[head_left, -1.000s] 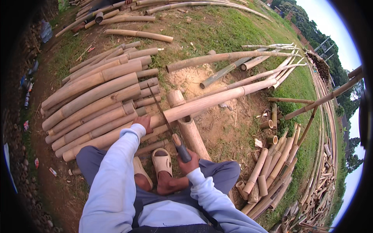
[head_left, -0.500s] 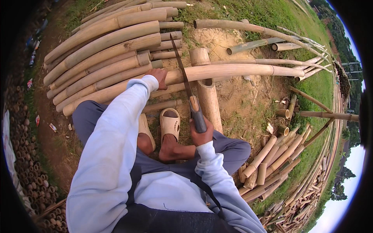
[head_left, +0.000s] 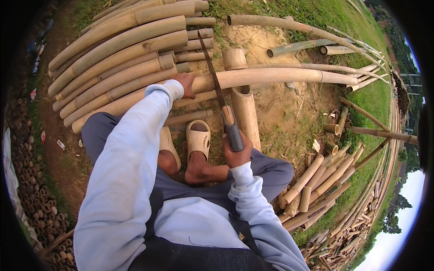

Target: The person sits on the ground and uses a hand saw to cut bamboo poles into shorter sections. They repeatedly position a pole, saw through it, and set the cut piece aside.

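Note:
A long bamboo pole (head_left: 280, 76) lies across a short thick bamboo log (head_left: 244, 106) in front of me. My left hand (head_left: 186, 84) presses down on the pole's near end. My right hand (head_left: 237, 152) grips the grey handle of a long thin saw blade (head_left: 212, 72). The blade crosses the pole just right of my left hand, its tip pointing away from me. I squat with both feet in tan slippers (head_left: 198, 137) below the pole.
A stack of thick bamboo poles (head_left: 122, 54) lies at the left. Short cut bamboo pieces (head_left: 312, 180) pile at the right, with long thin poles (head_left: 370, 189) beyond. Sawdust-covered bare ground (head_left: 289, 108) and grass surround the log.
The view has tilted down and closer. My right hand with the saw has drawn back toward me along the pole; my left hand stays pressed on the pole.

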`<state>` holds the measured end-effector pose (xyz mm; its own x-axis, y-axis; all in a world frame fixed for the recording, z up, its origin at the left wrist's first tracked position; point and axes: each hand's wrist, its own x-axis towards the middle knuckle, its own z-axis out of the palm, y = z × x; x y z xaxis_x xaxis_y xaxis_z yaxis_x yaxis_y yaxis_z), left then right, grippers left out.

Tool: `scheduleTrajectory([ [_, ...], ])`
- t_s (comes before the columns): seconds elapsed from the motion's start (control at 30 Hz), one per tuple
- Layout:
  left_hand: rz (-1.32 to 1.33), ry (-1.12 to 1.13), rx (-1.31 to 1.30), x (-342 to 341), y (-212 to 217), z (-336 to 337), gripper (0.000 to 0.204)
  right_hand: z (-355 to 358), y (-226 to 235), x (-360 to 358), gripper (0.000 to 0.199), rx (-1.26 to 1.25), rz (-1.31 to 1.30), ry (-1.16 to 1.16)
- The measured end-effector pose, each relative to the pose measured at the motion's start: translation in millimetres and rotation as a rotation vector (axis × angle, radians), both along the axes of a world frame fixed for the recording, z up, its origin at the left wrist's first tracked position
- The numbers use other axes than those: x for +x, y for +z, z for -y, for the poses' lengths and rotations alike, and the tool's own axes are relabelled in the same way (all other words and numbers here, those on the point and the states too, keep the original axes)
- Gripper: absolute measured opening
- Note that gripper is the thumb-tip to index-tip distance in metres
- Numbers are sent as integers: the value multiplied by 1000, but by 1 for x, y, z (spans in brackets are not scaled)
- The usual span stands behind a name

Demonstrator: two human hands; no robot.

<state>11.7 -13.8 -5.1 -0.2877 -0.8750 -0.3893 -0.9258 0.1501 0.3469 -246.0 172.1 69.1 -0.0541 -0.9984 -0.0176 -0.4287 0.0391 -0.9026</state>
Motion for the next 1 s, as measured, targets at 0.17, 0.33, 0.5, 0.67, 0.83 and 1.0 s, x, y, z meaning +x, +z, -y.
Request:
scheduleTrajectory([
  [0.17, 10, -15, 13, -1, 3, -9, 59, 0, -8, -8, 15, 101, -19, 42],
  [0.33, 9, -4, 58, 16, 2, -3, 59, -90, 68, -38, 21, 62, -112, 39],
  [0.5, -16, -35, 75, 3, 7, 5, 64, -21, -6, -10, 19, 56, -4, 22],
  [0.67, -83, -60, 189, 15, 3, 10, 70, -3, -6, 6, 17, 33, 34, 13],
  [0.83, -179, -10, 204, 28, -25, 9, 86, -77, 58, -29, 16, 45, -94, 81],
  [1.0, -184, 36, 295, 15, -11, 11, 86, -30, 27, -16, 15, 105, 25, 40],
])
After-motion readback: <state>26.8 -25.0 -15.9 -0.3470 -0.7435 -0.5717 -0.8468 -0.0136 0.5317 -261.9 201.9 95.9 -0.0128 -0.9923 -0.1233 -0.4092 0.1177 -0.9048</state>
